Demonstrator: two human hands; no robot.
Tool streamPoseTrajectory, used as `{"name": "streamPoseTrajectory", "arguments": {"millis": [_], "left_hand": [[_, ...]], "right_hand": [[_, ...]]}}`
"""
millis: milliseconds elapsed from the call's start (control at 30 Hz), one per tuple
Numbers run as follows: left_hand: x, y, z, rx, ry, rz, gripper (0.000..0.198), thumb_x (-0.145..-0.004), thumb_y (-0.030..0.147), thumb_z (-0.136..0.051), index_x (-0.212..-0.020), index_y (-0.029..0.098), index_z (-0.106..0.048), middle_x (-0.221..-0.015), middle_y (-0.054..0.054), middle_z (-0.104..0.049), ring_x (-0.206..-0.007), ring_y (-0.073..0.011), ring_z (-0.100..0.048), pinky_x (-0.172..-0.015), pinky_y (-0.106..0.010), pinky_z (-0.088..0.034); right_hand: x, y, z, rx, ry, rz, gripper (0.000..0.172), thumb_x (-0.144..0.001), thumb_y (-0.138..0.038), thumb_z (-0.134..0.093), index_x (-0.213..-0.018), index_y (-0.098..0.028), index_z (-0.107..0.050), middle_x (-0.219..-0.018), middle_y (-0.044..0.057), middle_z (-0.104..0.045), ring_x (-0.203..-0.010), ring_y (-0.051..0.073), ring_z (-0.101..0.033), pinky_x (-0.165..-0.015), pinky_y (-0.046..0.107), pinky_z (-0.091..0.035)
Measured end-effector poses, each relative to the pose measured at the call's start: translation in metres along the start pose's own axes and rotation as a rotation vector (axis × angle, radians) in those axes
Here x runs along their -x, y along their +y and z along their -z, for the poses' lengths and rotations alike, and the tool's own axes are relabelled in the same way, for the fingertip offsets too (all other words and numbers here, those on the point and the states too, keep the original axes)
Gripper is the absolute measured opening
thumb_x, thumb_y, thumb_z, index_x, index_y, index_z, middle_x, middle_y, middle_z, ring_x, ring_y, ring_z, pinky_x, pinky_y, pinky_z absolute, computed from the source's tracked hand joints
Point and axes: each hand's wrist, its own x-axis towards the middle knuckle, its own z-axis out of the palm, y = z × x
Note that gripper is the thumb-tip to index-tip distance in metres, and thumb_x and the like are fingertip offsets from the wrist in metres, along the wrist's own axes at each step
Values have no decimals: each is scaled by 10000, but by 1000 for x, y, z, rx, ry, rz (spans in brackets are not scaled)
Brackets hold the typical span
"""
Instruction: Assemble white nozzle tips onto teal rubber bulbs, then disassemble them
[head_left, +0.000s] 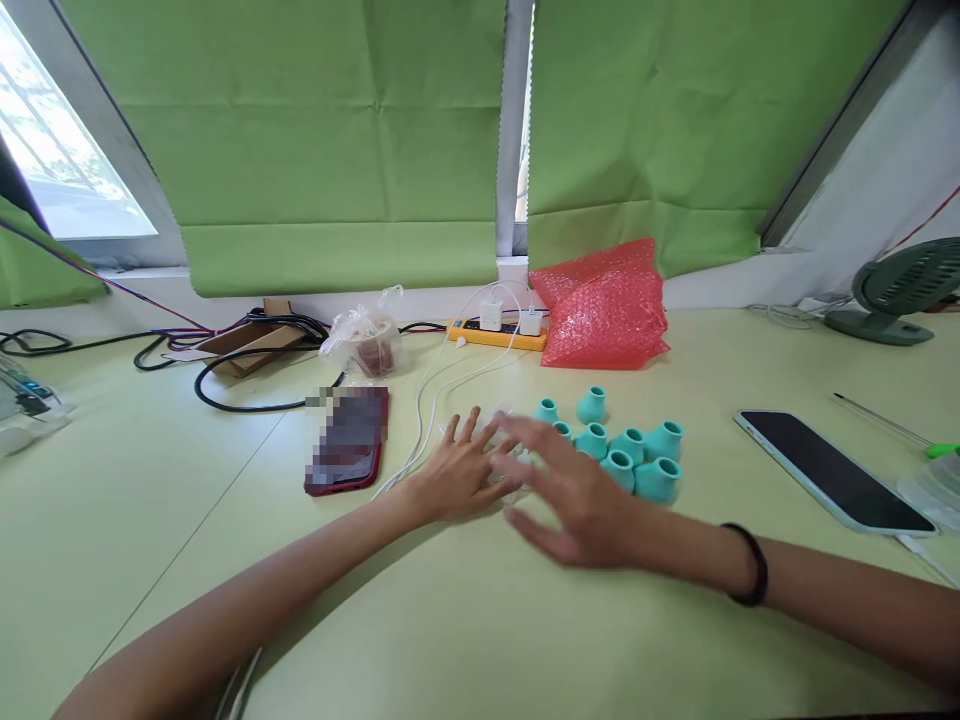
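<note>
My left hand rests palm down in the middle of the table, its fingers spread. Under and beyond its fingertips lies some clear plastic, mostly hidden. My right hand hovers just right of it, fingers apart and slightly blurred, with nothing seen in it. A black band circles the right wrist. Behind the right hand stand several small turquoise flared pieces with open necks, grouped upright; one sits a little apart at the back.
A red-cased phone and white cables lie left. Behind are a yellow power strip, a red bubble-wrap bag, a plastic-wrapped roll and a cardboard box. Right: a phone, a screwdriver, a fan.
</note>
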Motion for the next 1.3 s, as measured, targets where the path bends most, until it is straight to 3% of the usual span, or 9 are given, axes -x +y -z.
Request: {"name": "streamPoseTrajectory", "arguments": {"millis": [100, 200, 433, 533, 667, 833, 933, 1133, 1300], "left_hand": [[2, -2, -1, 6, -55, -4, 574, -824, 443, -324, -1326, 253, -122, -1387, -108, -157, -1237, -375, -122, -903, -583, -221], [12, 1, 1, 1, -32, -20, 557, -835, 429, -309, -1326, 228, -139, -1385, -119, -158, -1242, -359, -126, -921, -553, -233], [30, 10, 0, 3, 84, -53, 430, -850, 362, -322, -1201, 124, -391, -1300, -157, -341, -1215, -311, -253, -946, -502, -276], [34, 10, -1, 61, 164, -100, 337, -849, 269, -331, -1128, 126, -455, -1243, -130, -424, -1195, -267, -307, -959, -463, -297], [40, 10, -1, 154, 312, -62, 263, -810, 189, -368, -1038, 144, -490, -1171, -97, -486, -1126, -234, -382, -931, -437, -348], [39, 7, 1, 240, 211, 76, 229, -813, 161, -353, -1000, 149, -484, -1131, -94, -490, -1073, -215, -400, -889, -397, -396], [36, 3, -1, 239, 185, 85, 232, -835, 147, -320, -994, 155, -489, -1124, -87, -493, -1058, -203, -410, -883, -379, -406], [34, -2, -9, 152, 282, 162, 232, -837, 142, -338, -981, 155, -519, -1043, -79, -552, -989, -229, -453, -796, -411, -450], [35, -5, -9, 284, 289, 122, 280, -832, 135, -343, -1061, 153, -504, -1041, -78, -558, -964, -196, -485, -795, -365, -459]], "right_hand": [[15, -19, -20, 1, -192, -39, 512, -769, -318, -475, -1217, -102, -354, -1365, 178, -165, -1260, 305, -108, -959, 485, -276], [23, -19, -37, 17, -298, -161, 601, -781, -346, -452, -1293, -114, -241, -1378, 161, -133, -1266, 308, -55, -975, 520, -214], [28, -10, -47, -8, -312, -220, 668, -803, -377, -404, -1332, -103, -100, -1392, 146, -41, -1264, 306, 34, -984, 537, -178], [31, -9, -48, -15, -301, -211, 687, -796, -378, -411, -1323, -51, -116, -1376, 183, -104, -1268, 294, -18, -991, 508, -207], [34, -9, -48, -16, -237, -168, 574, -773, -312, -453, -1250, -21, -317, -1310, 208, -293, -1254, 290, -157, -979, 473, -273], [34, -9, -47, -101, -120, -143, 272, -786, -198, -436, -1012, -85, -536, -1174, 150, -483, -1153, 244, -373, -956, 416, -338], [32, -7, -46, -167, -96, -119, 178, -801, -126, -396, -867, -132, -561, -1081, 100, -544, -1029, 205, -476, -892, 386, -398], [34, -7, -44, -172, -104, -145, 225, -797, -91, -381, -940, -160, -540, -1033, 102, -519, -961, 205, -467, -819, 407, -412], [30, -8, -39, -135, -167, -82, 329, -803, -140, -400, -1118, -210, -460, -1145, 100, -468, -1041, 233, -407, -841, 447, -371]]}}
